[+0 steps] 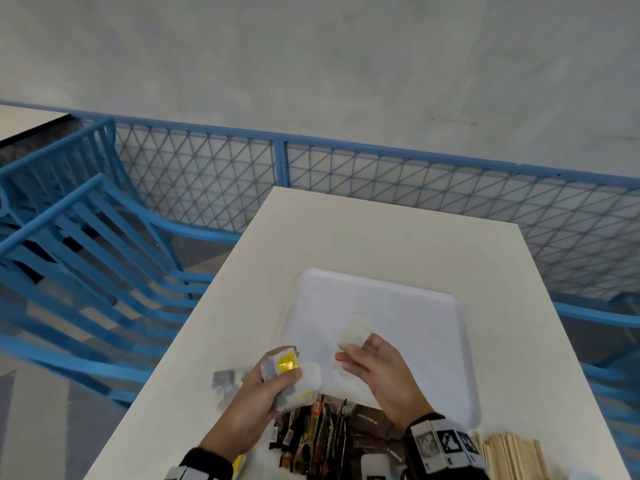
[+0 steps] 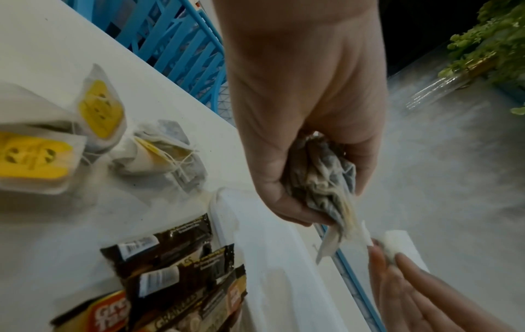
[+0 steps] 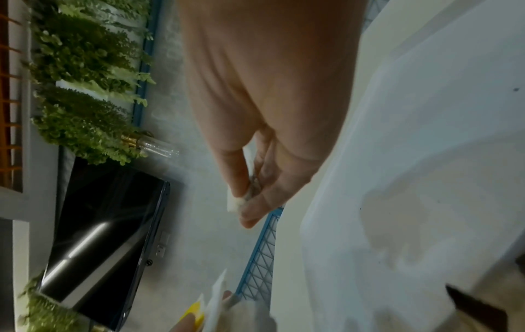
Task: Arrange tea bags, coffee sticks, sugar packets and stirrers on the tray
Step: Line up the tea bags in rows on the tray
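Observation:
A white tray (image 1: 408, 306) lies on the white table, bare where it shows. My left hand (image 1: 277, 382) grips a bunch of tea bags (image 1: 285, 367) with a yellow tag at the tray's near left corner; in the left wrist view the crumpled tea bags (image 2: 323, 179) fill my left hand (image 2: 312, 202). My right hand (image 1: 353, 348) pinches a single tea bag (image 1: 353, 336) just above the tray's middle, and in the right wrist view thumb and fingers squeeze that tea bag (image 3: 235, 202). Loose tea bags (image 2: 159, 152) lie left of the tray.
Dark coffee sticks (image 1: 318, 434) and brown sugar packets (image 1: 370, 420) lie at the table's near edge, wooden stirrers (image 1: 509, 455) to their right. Blue chairs (image 1: 86, 237) stand to the left. A blue mesh railing (image 1: 381, 174) runs behind the table.

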{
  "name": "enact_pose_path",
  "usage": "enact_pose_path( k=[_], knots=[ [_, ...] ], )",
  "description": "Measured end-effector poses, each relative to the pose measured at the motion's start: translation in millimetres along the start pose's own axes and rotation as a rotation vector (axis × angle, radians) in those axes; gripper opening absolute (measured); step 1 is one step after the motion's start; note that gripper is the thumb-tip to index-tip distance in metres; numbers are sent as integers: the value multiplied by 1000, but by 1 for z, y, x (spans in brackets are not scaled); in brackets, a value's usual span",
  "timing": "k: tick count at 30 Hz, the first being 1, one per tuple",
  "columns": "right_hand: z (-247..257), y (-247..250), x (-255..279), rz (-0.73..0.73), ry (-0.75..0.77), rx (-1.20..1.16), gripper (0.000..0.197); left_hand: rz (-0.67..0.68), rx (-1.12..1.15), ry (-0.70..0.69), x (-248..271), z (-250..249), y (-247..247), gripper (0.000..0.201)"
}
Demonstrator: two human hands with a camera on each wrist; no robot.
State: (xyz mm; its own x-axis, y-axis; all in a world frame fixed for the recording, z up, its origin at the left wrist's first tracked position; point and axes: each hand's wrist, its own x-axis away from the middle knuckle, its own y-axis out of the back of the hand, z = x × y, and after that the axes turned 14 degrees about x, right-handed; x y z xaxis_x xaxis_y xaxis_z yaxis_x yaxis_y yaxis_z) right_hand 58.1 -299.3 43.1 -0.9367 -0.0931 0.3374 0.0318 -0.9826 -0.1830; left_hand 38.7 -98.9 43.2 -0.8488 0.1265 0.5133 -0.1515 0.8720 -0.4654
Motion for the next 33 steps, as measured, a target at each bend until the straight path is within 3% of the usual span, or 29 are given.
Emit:
enact_pose_path(
  k=[9, 18, 22, 25, 33],
  knots=[
    [-8, 20, -51, -120, -86, 366, 5, -97, 133, -94, -10, -11, 15, 30],
    [-2, -10, -135, -294, -135, 471, 31, -142, 154, -188, -47, -44, 37, 42],
    [-7, -22, -172, -331, -163, 476, 43, -159, 153, -205, -62, -52, 53, 27],
    [-11, -29, -199, -363, -151, 539, 57, -174, 113, -208, -69, -54, 69, 30],
    [-10, -36, -238, -351, -113, 749, 62, -157, 130, -142, -79, -55, 81, 35]
  ],
)
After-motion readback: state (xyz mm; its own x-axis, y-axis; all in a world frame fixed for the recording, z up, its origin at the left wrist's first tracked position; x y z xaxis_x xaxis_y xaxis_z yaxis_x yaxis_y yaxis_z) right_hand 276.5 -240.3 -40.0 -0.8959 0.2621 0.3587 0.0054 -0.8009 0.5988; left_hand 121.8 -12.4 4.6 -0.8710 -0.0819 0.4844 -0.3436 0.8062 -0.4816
